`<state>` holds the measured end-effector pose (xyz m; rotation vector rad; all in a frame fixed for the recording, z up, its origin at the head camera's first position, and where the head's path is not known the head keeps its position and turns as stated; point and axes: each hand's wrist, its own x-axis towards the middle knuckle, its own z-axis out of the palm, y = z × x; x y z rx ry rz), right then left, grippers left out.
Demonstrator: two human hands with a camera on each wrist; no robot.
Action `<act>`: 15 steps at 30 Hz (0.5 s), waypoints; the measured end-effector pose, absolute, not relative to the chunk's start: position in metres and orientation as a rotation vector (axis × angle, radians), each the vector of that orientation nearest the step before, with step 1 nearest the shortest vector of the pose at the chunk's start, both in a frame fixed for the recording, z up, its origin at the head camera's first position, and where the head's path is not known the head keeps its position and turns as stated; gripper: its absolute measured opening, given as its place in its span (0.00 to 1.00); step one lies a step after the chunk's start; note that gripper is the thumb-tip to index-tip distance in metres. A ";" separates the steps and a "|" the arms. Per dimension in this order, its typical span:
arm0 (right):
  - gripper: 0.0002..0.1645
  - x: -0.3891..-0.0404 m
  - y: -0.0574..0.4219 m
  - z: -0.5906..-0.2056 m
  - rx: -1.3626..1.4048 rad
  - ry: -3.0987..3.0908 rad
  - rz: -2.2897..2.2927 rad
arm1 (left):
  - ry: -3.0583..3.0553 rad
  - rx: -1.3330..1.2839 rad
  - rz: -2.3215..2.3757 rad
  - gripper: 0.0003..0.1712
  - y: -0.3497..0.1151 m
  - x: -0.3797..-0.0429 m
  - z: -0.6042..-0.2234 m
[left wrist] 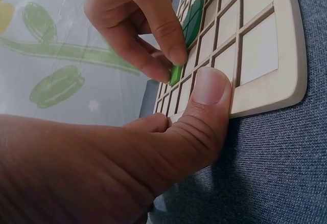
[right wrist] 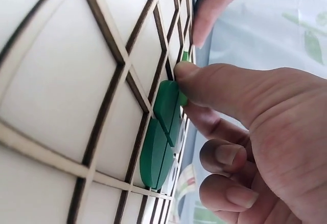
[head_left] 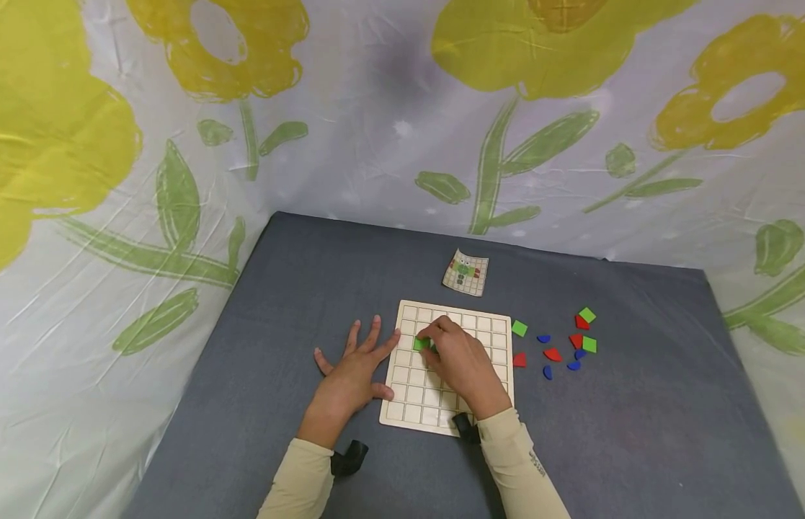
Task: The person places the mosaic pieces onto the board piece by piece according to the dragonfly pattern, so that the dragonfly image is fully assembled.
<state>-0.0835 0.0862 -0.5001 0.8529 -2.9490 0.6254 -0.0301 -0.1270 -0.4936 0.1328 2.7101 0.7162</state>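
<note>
A pale wooden grid board (head_left: pixel 402 413) lies on the dark cloth. My left hand (head_left: pixel 350 378) is spread at its left side, with the thumb (left wrist: pixel 209 88) resting on the rim. Over the upper middle of the grid, my right hand (head_left: pixel 463 364) pinches a light green square tile (head_left: pixel 421 344) between thumb and finger, down at the grid. Beside that tile, dark green rounded pieces (right wrist: pixel 162 132) sit together in cells, mostly hidden from the head view by the right hand. Behind them, white pieces show partly in the right wrist view.
Right of the board lie loose tiles: light green squares (head_left: pixel 519 329), red pieces (head_left: pixel 552 354) and small blue pieces (head_left: pixel 544 338). A curled pattern card (head_left: pixel 467 281) with a printed green and red figure lies beyond the board. A flowered curtain (head_left: pixel 376 144) hangs behind the table.
</note>
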 end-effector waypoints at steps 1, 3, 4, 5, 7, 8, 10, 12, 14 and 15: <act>0.13 -0.084 0.086 -0.500 0.856 -2.949 0.625 | 2.710 0.132 0.716 0.61 -0.127 -0.030 -0.493; 0.14 -0.084 0.086 -0.500 0.860 -2.956 0.625 | 2.709 0.131 0.719 0.61 -0.127 -0.030 -0.493; 0.14 -0.084 0.087 -0.500 0.861 -2.953 0.625 | 2.710 0.132 0.720 0.61 -0.127 -0.030 -0.493; 0.15 -0.084 0.087 -0.500 0.862 -2.952 0.623 | 2.711 0.132 0.722 0.61 -0.127 -0.030 -0.493; 0.15 -0.084 0.087 -0.499 0.860 -2.948 0.623 | 2.713 0.133 0.726 0.61 -0.127 -0.030 -0.492; 0.15 -0.085 0.087 -0.499 0.860 -2.951 0.623 | 2.714 0.134 0.727 0.61 -0.127 -0.030 -0.492; 0.16 -0.084 0.087 -0.499 0.859 -2.949 0.628 | 2.715 0.134 0.726 0.61 -0.127 -0.030 -0.492; 0.16 -0.084 0.087 -0.499 0.855 -2.948 0.637 | 2.713 0.133 0.724 0.61 -0.127 -0.029 -0.491; 0.16 -0.083 0.087 -0.498 0.843 -2.948 0.647 | 2.711 0.130 0.722 0.61 -0.127 -0.029 -0.492; 0.15 -0.083 0.087 -0.497 0.834 -2.946 0.655 | 2.710 0.130 0.721 0.61 -0.127 -0.029 -0.492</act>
